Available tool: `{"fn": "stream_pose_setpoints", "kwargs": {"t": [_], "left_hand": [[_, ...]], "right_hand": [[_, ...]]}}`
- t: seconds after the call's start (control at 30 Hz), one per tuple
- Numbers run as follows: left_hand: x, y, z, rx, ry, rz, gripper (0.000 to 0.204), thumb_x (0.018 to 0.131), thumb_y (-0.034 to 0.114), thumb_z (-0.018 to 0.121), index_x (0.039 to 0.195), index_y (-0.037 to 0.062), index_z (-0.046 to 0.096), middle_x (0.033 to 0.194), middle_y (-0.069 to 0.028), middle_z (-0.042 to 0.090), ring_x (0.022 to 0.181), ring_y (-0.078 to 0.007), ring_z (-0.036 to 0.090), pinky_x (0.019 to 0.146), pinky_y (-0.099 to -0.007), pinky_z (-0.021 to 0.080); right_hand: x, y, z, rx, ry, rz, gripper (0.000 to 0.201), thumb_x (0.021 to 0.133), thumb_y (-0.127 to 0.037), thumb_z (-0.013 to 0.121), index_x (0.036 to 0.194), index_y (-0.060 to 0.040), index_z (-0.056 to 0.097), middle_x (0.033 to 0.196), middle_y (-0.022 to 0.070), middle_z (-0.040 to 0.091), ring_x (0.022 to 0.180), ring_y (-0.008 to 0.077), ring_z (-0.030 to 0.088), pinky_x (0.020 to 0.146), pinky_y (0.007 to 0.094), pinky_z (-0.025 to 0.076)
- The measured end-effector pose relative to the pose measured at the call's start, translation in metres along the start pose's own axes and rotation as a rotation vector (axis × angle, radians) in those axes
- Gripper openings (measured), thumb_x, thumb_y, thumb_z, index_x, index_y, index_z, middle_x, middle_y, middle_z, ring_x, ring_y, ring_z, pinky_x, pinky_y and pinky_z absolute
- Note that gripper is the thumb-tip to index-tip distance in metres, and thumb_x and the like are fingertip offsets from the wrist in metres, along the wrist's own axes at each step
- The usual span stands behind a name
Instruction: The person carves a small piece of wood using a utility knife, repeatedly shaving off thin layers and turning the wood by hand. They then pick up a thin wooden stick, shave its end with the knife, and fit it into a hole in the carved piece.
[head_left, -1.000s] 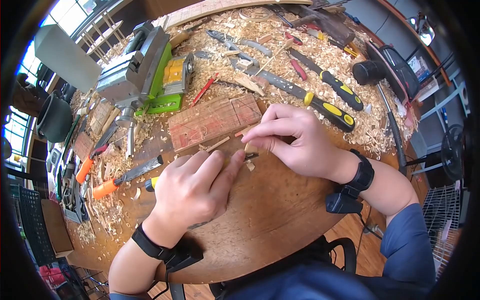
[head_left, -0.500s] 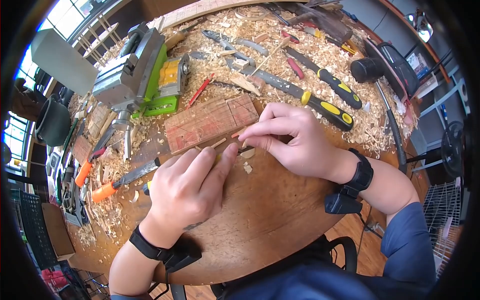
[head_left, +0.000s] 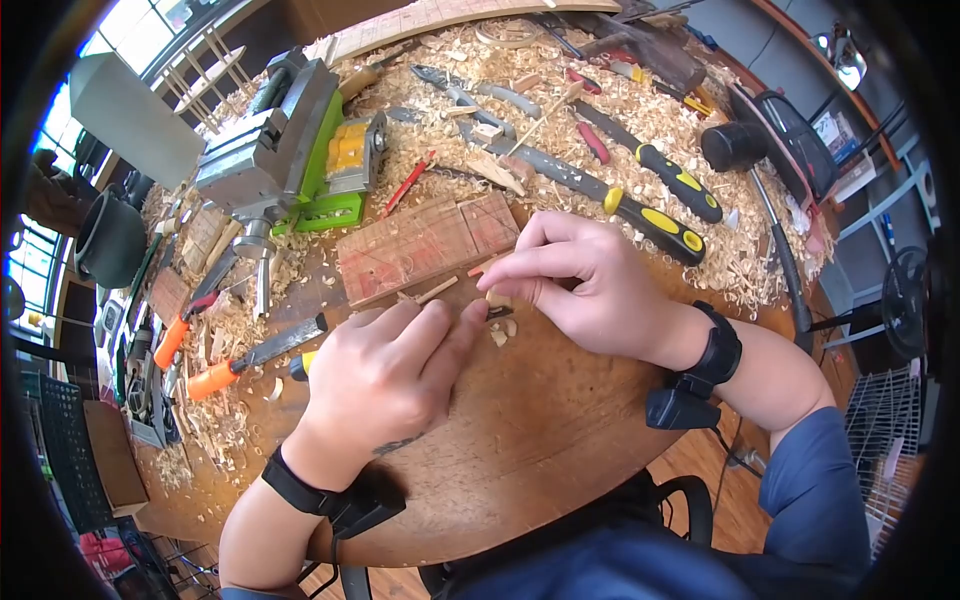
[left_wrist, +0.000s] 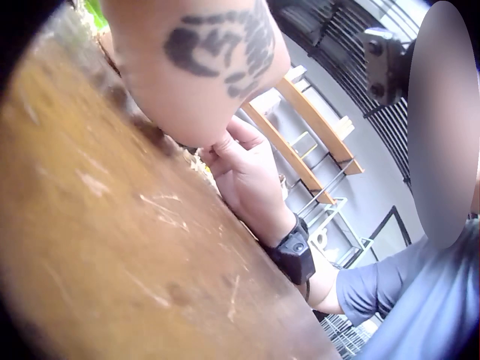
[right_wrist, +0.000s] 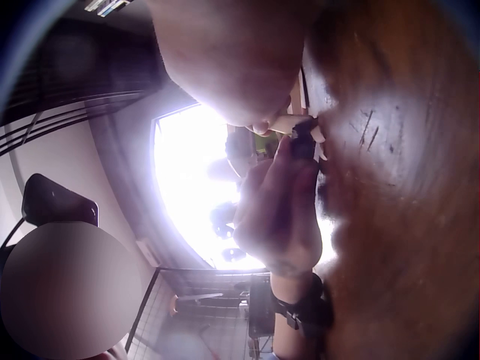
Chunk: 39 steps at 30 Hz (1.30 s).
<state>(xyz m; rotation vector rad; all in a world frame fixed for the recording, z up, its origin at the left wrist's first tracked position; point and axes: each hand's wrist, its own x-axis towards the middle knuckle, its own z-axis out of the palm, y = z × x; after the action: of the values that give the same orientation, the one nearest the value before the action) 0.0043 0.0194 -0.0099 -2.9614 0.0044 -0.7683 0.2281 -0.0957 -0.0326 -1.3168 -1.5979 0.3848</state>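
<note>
My left hand (head_left: 385, 370) is low over the table, fingers curled round a tool with a yellow-and-black handle (head_left: 300, 366). Past its thumb shows the tool's dark blade (head_left: 499, 313), seen also as a dark blade (right_wrist: 303, 127) in the right wrist view. With thumb and fingertips my right hand (head_left: 590, 285) pinches a small pale piece of wood (head_left: 497, 299), which meets the blade. Part of that wood (right_wrist: 288, 122) bridges the two hands in the right wrist view. Pale shavings (head_left: 501, 336) lie just below the blade.
A reddish-marked board (head_left: 415, 250) and a thin wood strip (head_left: 437, 290) lie beyond the hands. At the left are a metal vise (head_left: 255, 155) and an orange-handled chisel (head_left: 255, 358). Files (head_left: 655, 228) and a black mallet (head_left: 735, 146) lie among wood shavings on the right.
My left hand drew back slightly, then came forward again beside the right fingertips. A second shaving now lies beside the earlier one below the blade. The right hand stays almost in place.
</note>
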Motion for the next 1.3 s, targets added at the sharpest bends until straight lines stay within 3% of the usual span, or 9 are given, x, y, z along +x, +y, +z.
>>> {"fn": "stream_pose_setpoints", "kwargs": {"t": [0.13, 0.5, 0.63, 0.7, 0.83, 0.9, 1.1, 1.3], "left_hand": [[-0.002, -0.001, 0.003, -0.007, 0.031, 0.0, 0.031, 0.086, 0.011, 0.08, 0.116, 0.0075, 0.082, 0.083, -0.0002, 0.059, 0.065, -0.0156, 0.062, 0.051, -0.0332, 0.048], [-0.002, -0.003, 0.003, 0.042, 0.176, 0.006, 0.041, 0.077, 0.005, 0.077, 0.117, 0.0029, 0.083, 0.084, -0.0037, 0.061, 0.065, -0.0158, 0.061, 0.051, -0.0309, 0.048], [-0.002, -0.001, 0.002, 0.068, 0.16, 0.008, 0.042, 0.077, 0.006, 0.078, 0.119, 0.0027, 0.083, 0.084, -0.0042, 0.061, 0.066, -0.0152, 0.061, 0.052, -0.0307, 0.048], [-0.001, 0.003, -0.002, 0.107, 0.116, 0.002, 0.042, 0.079, 0.006, 0.078, 0.12, 0.0023, 0.082, 0.085, -0.0038, 0.062, 0.067, -0.0143, 0.061, 0.052, -0.0306, 0.048], [-0.001, 0.004, 0.002, 0.118, 0.129, 0.007, 0.041, 0.081, 0.006, 0.078, 0.122, 0.0021, 0.081, 0.087, -0.0033, 0.063, 0.066, -0.0139, 0.06, 0.051, -0.0306, 0.048], [-0.001, 0.005, 0.001, 0.098, 0.099, -0.015, 0.041, 0.082, 0.006, 0.078, 0.123, 0.0024, 0.081, 0.086, -0.0021, 0.061, 0.066, -0.0136, 0.06, 0.052, -0.0309, 0.048], [0.0, 0.011, 0.0, 0.079, 0.014, -0.023, 0.035, 0.084, 0.009, 0.078, 0.119, 0.005, 0.081, 0.082, -0.0007, 0.057, 0.065, -0.014, 0.06, 0.053, -0.0311, 0.048], [-0.004, 0.01, 0.006, 0.054, 0.065, -0.033, 0.032, 0.084, 0.01, 0.078, 0.116, 0.0061, 0.082, 0.081, -0.0002, 0.057, 0.063, -0.0144, 0.058, 0.05, -0.0315, 0.044]], "right_hand": [[0.0, 0.003, 0.002, -0.009, 0.02, -0.027, 0.02, 0.092, 0.002, 0.083, 0.108, -0.0087, 0.087, 0.089, 0.0036, 0.07, 0.077, 0.0147, 0.065, 0.067, 0.0289, 0.051], [0.0, 0.003, 0.001, -0.048, 0.048, -0.055, 0.019, 0.091, -0.001, 0.085, 0.108, -0.008, 0.086, 0.088, 0.0037, 0.07, 0.075, 0.014, 0.064, 0.065, 0.0288, 0.05], [0.001, 0.002, 0.002, -0.021, 0.045, -0.03, 0.019, 0.091, -0.001, 0.085, 0.109, -0.0082, 0.087, 0.086, 0.0041, 0.07, 0.074, 0.0141, 0.064, 0.065, 0.0289, 0.05], [0.002, -0.001, 0.0, -0.051, 0.052, -0.022, 0.01, 0.093, -0.008, 0.084, 0.102, -0.0074, 0.086, 0.086, 0.0081, 0.074, 0.072, 0.0208, 0.07, 0.064, 0.0333, 0.055], [0.001, -0.001, -0.001, -0.045, 0.048, 0.006, 0.009, 0.093, -0.009, 0.084, 0.102, -0.0071, 0.086, 0.086, 0.0089, 0.075, 0.072, 0.0215, 0.071, 0.064, 0.0335, 0.056], [0.0, 0.002, 0.001, -0.047, 0.052, -0.018, 0.019, 0.091, -0.001, 0.085, 0.108, -0.0085, 0.087, 0.084, 0.0043, 0.071, 0.072, 0.0137, 0.064, 0.064, 0.0287, 0.049], [-0.001, 0.001, 0.001, -0.022, 0.052, -0.003, 0.019, 0.091, -0.001, 0.084, 0.108, -0.0092, 0.087, 0.084, 0.004, 0.071, 0.072, 0.0137, 0.065, 0.064, 0.0287, 0.05], [0.001, 0.001, 0.002, -0.05, 0.052, -0.039, 0.019, 0.091, 0.0, 0.084, 0.108, -0.0091, 0.087, 0.085, 0.0038, 0.07, 0.074, 0.0138, 0.065, 0.065, 0.029, 0.05]]}}
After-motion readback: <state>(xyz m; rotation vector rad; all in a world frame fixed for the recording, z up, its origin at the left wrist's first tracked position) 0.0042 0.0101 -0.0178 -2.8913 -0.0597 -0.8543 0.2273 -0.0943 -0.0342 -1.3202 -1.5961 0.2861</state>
